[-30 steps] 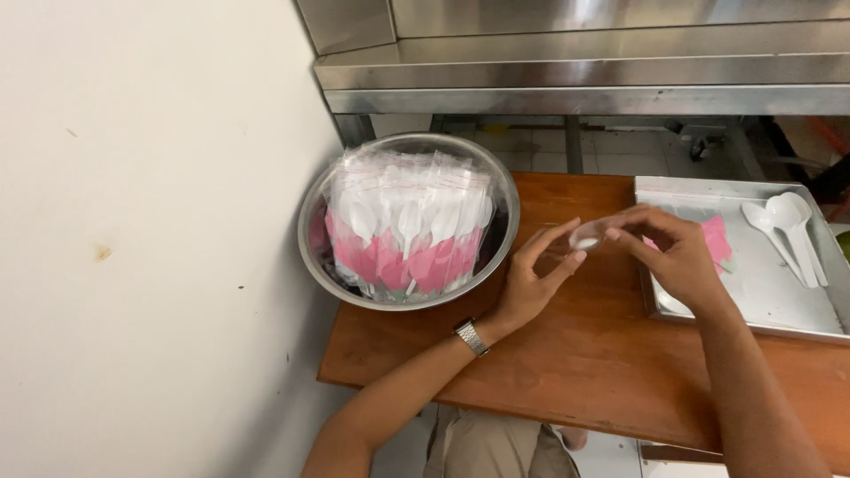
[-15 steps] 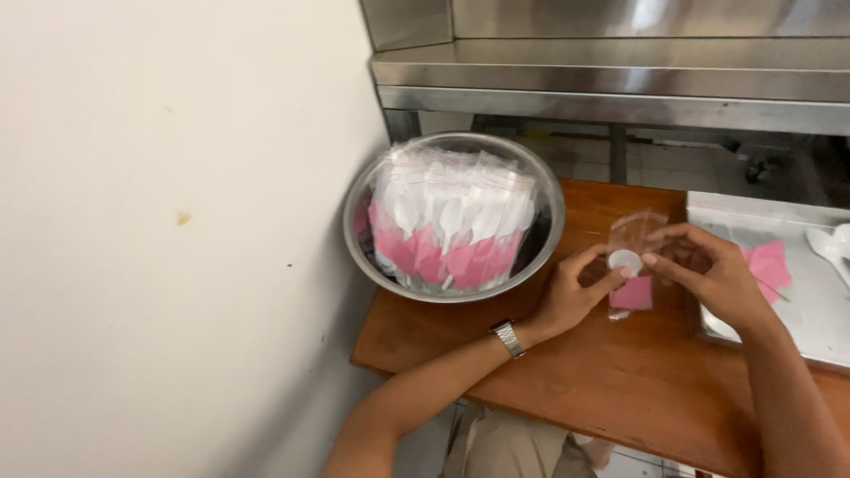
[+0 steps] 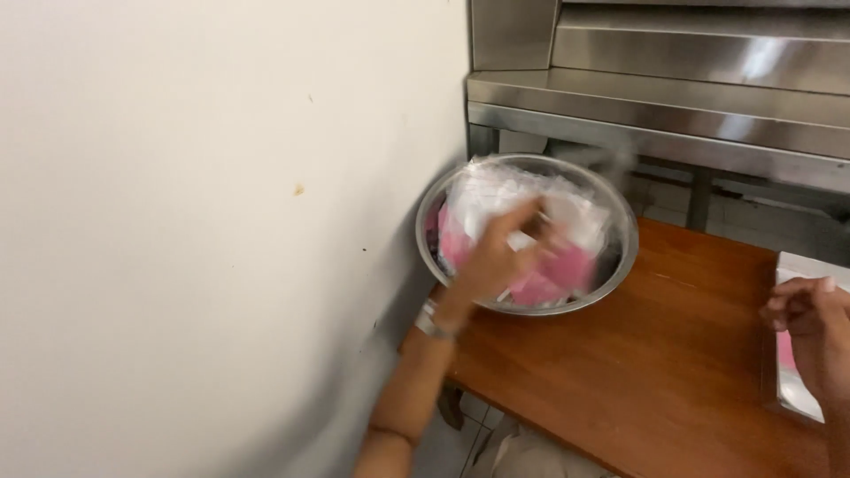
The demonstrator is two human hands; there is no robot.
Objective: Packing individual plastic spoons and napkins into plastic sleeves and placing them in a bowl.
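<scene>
Reaching over the metal bowl (image 3: 620, 257) at the wooden table's (image 3: 655, 372) back left corner, my left hand (image 3: 496, 257) is blurred among the clear-and-pink packets (image 3: 567, 221) inside it; I cannot tell whether its fingers pinch one. My right hand (image 3: 810, 319) rests loosely curled, holding nothing, on the steel tray (image 3: 792, 403) at the table's right edge.

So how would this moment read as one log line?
left hand: in metal bowl, on packets | right hand: at tray | grip: unclear
</scene>
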